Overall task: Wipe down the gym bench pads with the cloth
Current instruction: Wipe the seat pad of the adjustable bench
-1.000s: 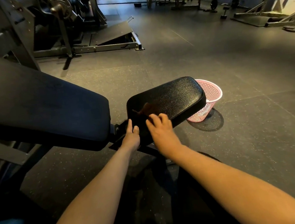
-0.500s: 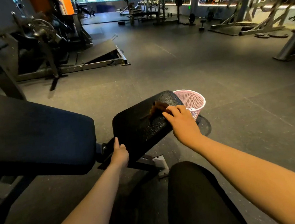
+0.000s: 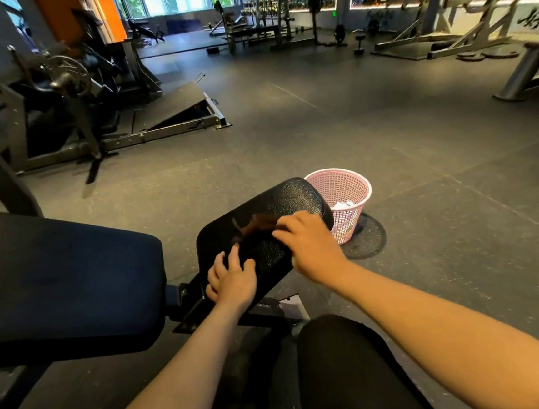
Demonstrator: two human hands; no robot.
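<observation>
The bench has a large dark back pad (image 3: 66,280) at the left and a small black textured seat pad (image 3: 296,195) in the middle. A dark brown cloth (image 3: 252,226) lies on the seat pad. My right hand (image 3: 309,246) holds it against the pad, fingers bent over it and pointing left. My left hand (image 3: 232,281) grips the seat pad's near left edge, with fingers curled onto the top. Most of the cloth is hidden under my right fingers.
A pink mesh basket (image 3: 341,186) with white scraps inside stands on the floor just beyond the seat pad. My dark-clad knee (image 3: 347,360) is below the pad. Gym machines (image 3: 73,100) stand at the back left and a bench leg (image 3: 524,74) at the far right.
My right hand slid the cloth to the far end of the seat pad, then back toward its middle. My left hand moved up onto the pad's near edge. The view tilted up.
</observation>
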